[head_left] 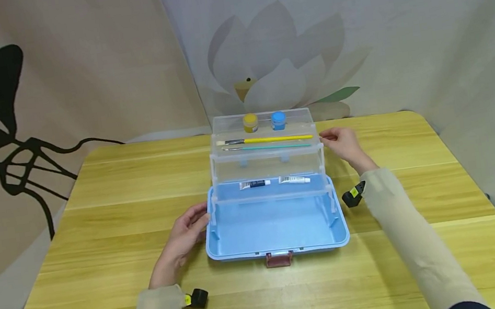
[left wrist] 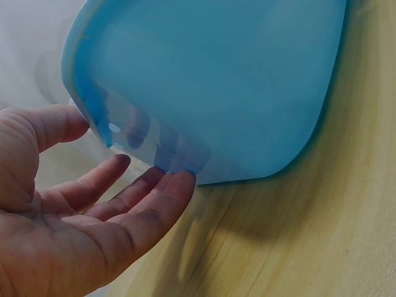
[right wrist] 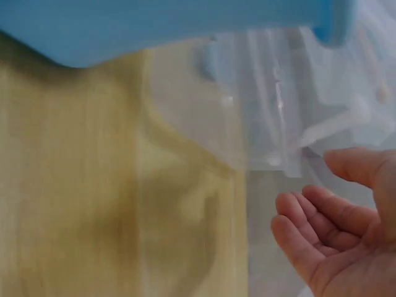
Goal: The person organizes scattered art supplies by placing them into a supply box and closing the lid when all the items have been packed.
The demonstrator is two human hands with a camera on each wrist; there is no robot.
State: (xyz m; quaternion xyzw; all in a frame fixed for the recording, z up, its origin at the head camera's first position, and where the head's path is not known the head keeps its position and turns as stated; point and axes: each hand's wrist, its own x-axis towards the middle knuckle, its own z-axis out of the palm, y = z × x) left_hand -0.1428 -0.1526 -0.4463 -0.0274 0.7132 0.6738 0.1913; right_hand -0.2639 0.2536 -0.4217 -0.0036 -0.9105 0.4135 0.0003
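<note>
Both had loose, unclosed fingers — the left hand (head_left: 186, 233) touched the blue box (head_left: 271, 225), the right hand (head_left: 343, 144) was beside the clear top tray (head_left: 231, 129).

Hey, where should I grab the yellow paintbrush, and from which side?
I'd pinch the yellow paintbrush mid-handle, coming from above and the right. It lies lengthwise across the clear upper tray, bristles to the left, handle to the right, toward the right hand. The teal brush lies close along its near side, so a narrow grip from above should avoid it.
</note>
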